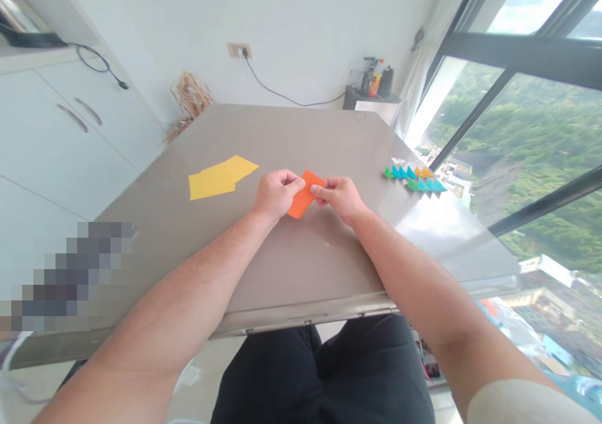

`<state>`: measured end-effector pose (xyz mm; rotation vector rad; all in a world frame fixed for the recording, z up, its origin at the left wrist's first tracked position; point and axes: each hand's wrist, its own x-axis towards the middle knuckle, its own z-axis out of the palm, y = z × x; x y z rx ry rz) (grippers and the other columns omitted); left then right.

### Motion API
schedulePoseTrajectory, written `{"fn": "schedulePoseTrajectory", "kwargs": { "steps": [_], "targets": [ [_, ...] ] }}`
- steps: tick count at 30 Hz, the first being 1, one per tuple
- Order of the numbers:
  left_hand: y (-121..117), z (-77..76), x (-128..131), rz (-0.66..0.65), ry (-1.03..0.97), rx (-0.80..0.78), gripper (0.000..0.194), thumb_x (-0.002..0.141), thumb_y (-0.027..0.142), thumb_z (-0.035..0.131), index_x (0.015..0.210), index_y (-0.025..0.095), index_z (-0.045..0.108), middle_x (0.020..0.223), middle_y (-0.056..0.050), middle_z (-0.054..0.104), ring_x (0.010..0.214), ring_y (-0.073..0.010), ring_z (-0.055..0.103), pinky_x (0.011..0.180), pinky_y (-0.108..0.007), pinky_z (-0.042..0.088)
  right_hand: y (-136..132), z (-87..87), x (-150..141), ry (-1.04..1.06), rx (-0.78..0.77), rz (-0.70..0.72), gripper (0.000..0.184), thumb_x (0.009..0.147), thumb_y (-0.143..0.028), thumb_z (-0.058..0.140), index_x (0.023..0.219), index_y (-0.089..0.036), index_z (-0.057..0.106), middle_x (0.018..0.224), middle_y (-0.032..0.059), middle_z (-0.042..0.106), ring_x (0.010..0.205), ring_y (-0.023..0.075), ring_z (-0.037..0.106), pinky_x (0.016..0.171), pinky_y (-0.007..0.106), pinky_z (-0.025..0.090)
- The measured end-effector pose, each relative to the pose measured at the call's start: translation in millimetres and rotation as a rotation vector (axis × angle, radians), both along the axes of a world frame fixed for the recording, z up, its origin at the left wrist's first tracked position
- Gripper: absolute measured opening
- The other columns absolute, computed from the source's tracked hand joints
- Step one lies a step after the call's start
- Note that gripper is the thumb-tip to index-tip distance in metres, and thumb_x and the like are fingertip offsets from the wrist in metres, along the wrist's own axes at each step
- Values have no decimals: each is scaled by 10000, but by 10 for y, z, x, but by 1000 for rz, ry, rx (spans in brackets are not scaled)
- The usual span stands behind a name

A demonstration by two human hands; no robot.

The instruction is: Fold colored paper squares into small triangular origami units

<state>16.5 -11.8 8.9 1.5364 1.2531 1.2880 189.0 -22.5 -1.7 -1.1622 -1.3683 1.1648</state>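
Note:
Between my two hands is an orange sheet of paper (300, 206), held tilted just above the table. My left hand (277, 193) pinches its left edge with thumb and fingers. On the opposite edge, my right hand (339, 196) grips the paper, its thumb lying on the front face. Whether the sheet is folded I cannot tell. To the left, several yellow paper sheets (219, 178) lie overlapped on the tabletop. Small folded paper pieces (426, 184) in green, blue and orange stand in two rows on the right.
The grey-brown table (301, 138) fills the middle, its front edge near my lap. Behind it a small cabinet (374, 103) carries bottles and a kettle. White cupboards (56, 135) stand at left, windows at right. A blurred-out object (70, 273) lies front left.

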Motion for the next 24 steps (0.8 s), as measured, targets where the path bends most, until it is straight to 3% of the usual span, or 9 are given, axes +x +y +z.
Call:
{"fn": "schedulePoseTrajectory", "kwargs": {
  "steps": [13,19,24],
  "targets": [
    [35,-53,37,48,-53,4,154,700,301,703,619,189,635,631,-4,614,612,-141,529,572,-278,387,9,8,17,22,9,-13,383,689,-494,845,621,-164,663,566,15,626,565,117,558,596,266,480],
    [80,-60,-2,68,-89,-14,148,681,289,717,612,188,634,622,0,598,619,-138,517,588,-276,386,30,-15,51,94,-11,51,425,765,-582,758,719,-162,723,769,76,735,651,141,626,635,275,519],
    [129,-50,-57,121,-149,-43,110,661,264,714,626,185,645,621,10,585,607,-123,496,585,-267,371,25,0,76,104,50,-29,382,779,-550,746,750,-170,720,791,72,729,679,134,614,619,258,514]
  ]
}}
